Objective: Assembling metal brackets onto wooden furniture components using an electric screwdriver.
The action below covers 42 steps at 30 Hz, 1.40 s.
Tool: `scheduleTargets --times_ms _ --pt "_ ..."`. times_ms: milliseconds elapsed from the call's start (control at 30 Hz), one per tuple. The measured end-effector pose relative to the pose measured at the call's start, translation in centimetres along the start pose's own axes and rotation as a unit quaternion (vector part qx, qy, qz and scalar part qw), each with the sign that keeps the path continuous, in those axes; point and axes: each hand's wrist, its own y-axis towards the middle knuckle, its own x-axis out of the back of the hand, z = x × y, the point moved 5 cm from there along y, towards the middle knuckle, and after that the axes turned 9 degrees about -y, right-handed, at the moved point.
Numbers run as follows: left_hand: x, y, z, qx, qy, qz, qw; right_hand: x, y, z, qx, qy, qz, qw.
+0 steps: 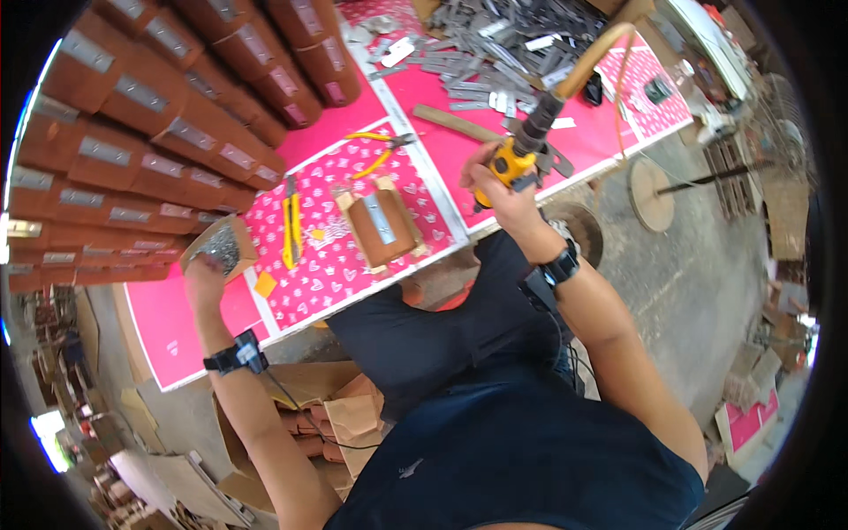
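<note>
**Yellow power tool held above a pink table**

A yellow power tool (511, 164) is clasped tight in the grip of the right hand (499, 190), raised over the table's near edge, with one orange hose (594, 55) running up from its top. The left hand (205, 269) is laid with its fingers in a small cardboard box of metal fasteners (221, 246) at the table's left; whether anything is pinched there cannot be told. Between the hands, one brown leather case (382, 228) with a metal plate is set on the pink table (336, 265). Two yellow-handled pliers (290, 221) (375, 150) are laid beside it. Stacked brown cases (159, 115) are piled behind, and a heap of grey metal plates (495, 53) is spread farther right.
</note>
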Motion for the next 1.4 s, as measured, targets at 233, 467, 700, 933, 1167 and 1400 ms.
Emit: scheduleTargets --times_ms 233,467,700,933,1167,1400 --pt "0.6 -0.7 0.2 0.051 -0.075 -0.064 0.994 1.0 0.1 -0.2 -0.017 0.016 0.001 1.0" --pt "2.0 -3.3 -0.4 0.078 -0.237 -0.176 0.952 2.2 -0.7 -4.3 0.014 0.026 -0.024 0.999" --pt "1.6 -6.7 -7.5 0.075 -0.723 -0.181 0.662 1.5 -0.3 -1.3 0.03 -0.021 0.01 0.999" --pt "1.3 -7.3 -11.8 0.011 -0.843 -0.151 0.517 0.3 0.5 -2.4 0.028 -0.006 0.009 1.0" --pt "1.6 -6.2 -19.3 0.012 -0.696 -0.129 0.707 5.1 -0.4 -2.7 -0.01 0.047 -0.076 0.996" --pt "-6.2 -8.5 -9.5 0.077 -0.715 -0.046 0.693 -2.0 -1.4 -3.6 0.069 -0.021 0.002 0.997"
